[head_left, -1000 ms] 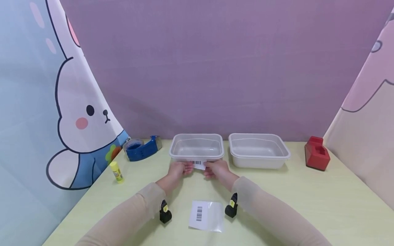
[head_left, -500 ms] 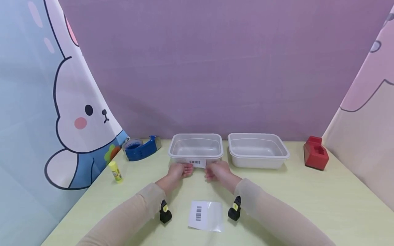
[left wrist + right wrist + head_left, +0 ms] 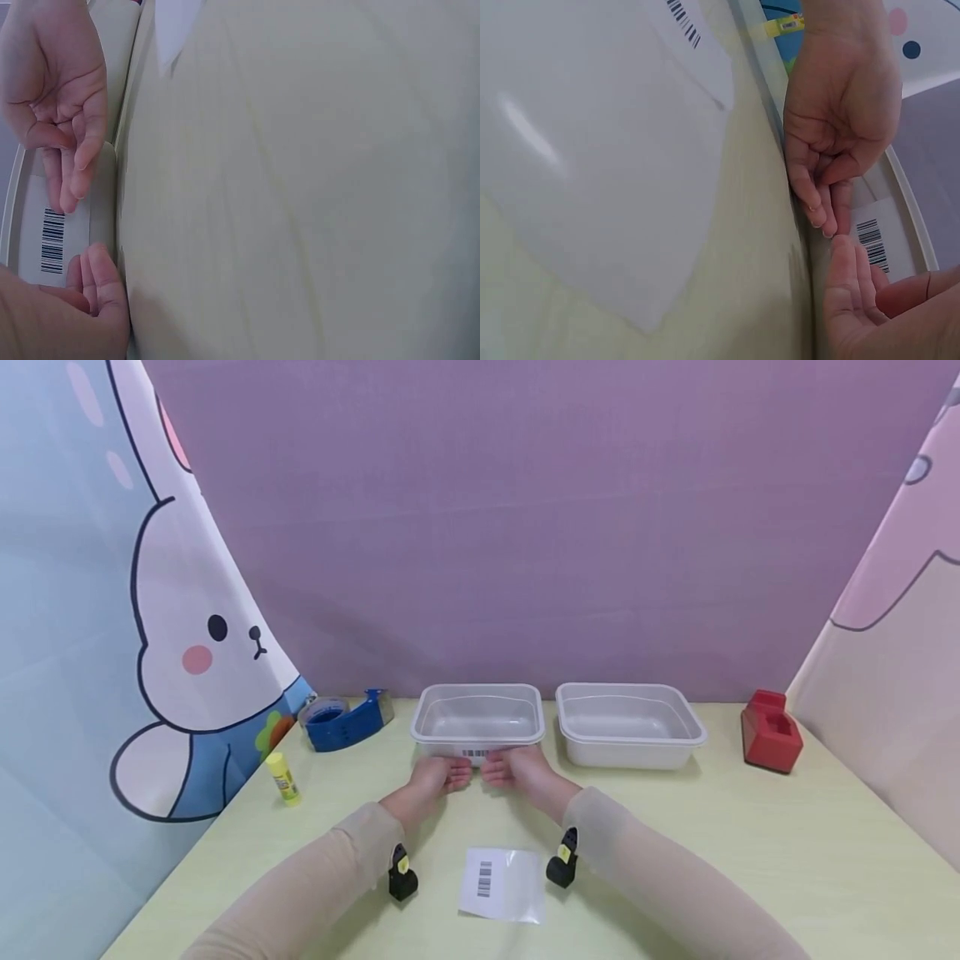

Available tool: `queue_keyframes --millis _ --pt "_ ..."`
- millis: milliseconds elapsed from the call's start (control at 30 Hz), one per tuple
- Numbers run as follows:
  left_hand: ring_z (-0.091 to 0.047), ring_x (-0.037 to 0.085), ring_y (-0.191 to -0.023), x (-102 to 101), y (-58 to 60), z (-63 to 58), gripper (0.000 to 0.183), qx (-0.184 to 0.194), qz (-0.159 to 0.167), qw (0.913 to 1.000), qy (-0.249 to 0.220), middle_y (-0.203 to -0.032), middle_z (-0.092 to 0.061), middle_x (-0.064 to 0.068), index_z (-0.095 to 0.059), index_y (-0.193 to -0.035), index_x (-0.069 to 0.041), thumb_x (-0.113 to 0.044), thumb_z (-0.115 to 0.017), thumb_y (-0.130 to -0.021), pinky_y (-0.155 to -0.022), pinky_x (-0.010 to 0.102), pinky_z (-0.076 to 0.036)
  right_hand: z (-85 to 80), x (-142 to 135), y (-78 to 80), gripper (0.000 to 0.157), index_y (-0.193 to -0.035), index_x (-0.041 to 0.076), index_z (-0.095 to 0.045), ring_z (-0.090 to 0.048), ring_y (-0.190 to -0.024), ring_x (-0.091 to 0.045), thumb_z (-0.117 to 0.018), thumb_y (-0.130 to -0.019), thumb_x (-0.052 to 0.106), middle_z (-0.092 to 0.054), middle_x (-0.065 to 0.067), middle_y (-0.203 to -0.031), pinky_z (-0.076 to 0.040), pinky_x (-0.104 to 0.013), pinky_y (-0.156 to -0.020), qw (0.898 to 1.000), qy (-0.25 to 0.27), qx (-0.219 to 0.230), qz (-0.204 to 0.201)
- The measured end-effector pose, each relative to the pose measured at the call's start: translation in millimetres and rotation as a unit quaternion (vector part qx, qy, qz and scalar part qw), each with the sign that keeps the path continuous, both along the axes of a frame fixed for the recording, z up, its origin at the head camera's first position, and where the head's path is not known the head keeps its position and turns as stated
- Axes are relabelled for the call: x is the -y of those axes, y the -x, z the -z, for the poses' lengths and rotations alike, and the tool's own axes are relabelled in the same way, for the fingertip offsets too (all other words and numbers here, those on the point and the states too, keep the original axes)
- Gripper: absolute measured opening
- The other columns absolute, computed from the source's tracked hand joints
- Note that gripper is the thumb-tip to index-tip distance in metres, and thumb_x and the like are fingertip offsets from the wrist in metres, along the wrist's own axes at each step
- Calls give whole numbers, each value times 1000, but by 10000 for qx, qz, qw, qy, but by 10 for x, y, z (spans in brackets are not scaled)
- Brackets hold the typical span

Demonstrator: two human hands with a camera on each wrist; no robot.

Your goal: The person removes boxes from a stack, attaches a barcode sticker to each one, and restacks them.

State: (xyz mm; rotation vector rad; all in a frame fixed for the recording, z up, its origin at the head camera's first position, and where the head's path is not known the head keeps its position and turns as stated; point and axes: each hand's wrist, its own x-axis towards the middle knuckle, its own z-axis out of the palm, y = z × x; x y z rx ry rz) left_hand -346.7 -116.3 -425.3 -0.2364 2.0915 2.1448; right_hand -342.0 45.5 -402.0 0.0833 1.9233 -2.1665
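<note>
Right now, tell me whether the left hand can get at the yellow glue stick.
Probably yes: in the head view nothing stands between the left hand and the yellow glue stick on the table. It would just have to leave its place by the barcode label on the left white tub.

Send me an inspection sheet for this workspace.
Surface: pale yellow table.
Job's things: barcode label against the front wall of the left container; right container beside it; barcoded sheet flat nearer the person.
Clutter: blue tape dispenser and yellow glue stick at left, red object at far right.
Hands: left hand and right hand at the label, fingers extended; exact contact unclear.
Cables: nothing seen.
Surroundings: purple backdrop behind; printed rabbit cloth at left.
</note>
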Motion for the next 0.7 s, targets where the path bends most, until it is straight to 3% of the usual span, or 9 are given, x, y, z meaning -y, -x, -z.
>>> queue_keyframes --millis 333,700 --pt "-67 18 -78 -4 3 -10 32 49 -85 9999 56 -100 -68 27 -58 -114 18 11 -37 -91 -73 27 -60 95 -106 18 29 -120 -16 -52 -68 -99 -40 -42 -96 -4 -60 -37 -116 -58 -43 -85 9987 -156 112 -465" --pt "-68 19 -76 71 27 -5 28 139 -289 9994 115 -100 -67 29 -57 -113 19 12 -41 -91 -73 28 -61 161 -179 19 31 -121 -17 -51 -71 -88 -31 -39 -97 -1 -63 -34 -112 -60 -39 -82 9983 -204 189 -520"
